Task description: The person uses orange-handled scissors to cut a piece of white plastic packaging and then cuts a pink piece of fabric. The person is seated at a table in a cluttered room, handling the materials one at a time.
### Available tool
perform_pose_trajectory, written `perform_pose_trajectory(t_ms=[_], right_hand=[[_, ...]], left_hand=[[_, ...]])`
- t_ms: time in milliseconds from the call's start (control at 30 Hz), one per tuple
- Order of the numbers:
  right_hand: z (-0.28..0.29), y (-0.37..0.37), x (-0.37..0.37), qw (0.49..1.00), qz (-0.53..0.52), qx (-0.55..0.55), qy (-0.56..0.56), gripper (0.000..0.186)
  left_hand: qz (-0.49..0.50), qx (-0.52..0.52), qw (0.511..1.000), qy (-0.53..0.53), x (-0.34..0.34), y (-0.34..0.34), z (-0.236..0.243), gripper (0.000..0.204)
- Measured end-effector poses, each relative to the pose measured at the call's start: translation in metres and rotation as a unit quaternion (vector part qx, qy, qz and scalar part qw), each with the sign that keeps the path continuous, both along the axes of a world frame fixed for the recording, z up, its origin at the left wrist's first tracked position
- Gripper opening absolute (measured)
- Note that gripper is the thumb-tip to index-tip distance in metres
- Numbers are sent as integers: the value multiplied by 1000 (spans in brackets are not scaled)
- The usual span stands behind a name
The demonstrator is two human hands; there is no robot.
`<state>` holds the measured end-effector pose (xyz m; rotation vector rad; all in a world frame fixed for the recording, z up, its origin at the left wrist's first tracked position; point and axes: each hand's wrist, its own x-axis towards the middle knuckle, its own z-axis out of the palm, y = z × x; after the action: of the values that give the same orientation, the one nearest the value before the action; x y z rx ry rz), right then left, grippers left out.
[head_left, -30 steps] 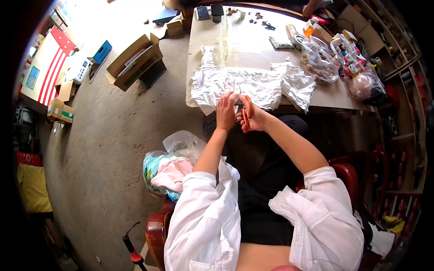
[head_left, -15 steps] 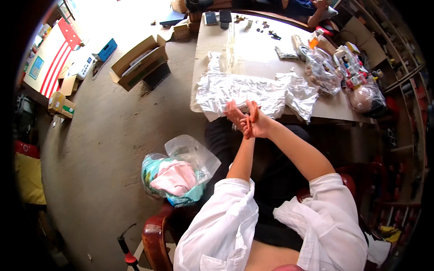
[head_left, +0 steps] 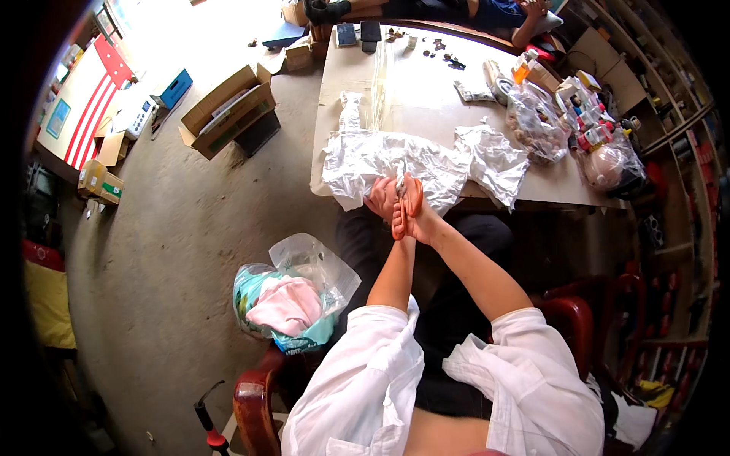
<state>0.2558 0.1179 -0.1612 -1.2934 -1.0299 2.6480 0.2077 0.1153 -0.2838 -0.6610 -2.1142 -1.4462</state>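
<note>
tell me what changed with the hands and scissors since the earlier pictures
The left hand has drawn back slightly, its wrist swinging right, closer to the right hand. The right hand still holds the orange-handled scissors; the crumpled white sheet stays on the table.

Two hands show mid-frame, one left hand (head_left: 382, 196) and one right hand (head_left: 424, 220), with one pair of orange-handled scissors (head_left: 414, 196). One table (head_left: 430, 87) carries two flat dark items (head_left: 370, 32), one orange bottle (head_left: 522, 70) and at least two clear plastic bags (head_left: 536, 125). Upper left: one blue box (head_left: 172, 89). Lower left: one red-and-black tool (head_left: 215, 439).
</note>
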Motion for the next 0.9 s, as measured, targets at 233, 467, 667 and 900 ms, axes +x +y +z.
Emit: perform_pose_trajectory(t_ms=[233, 467, 667, 900], right_hand=[[-15, 4, 15, 993, 28, 115, -3, 61], [-24, -5, 24, 988, 11, 155, 3, 57], [-17, -9, 38, 996, 10, -21, 84, 63], [-8, -11, 37, 996, 2, -45, 75, 66]], left_hand=[[17, -26, 999, -30, -2, -9, 8, 13], [-2, -23, 999, -41, 2, -12, 13, 14], [-26, -29, 999, -17, -1, -21, 13, 14], [-65, -17, 998, -3, -9, -26, 14, 12]])
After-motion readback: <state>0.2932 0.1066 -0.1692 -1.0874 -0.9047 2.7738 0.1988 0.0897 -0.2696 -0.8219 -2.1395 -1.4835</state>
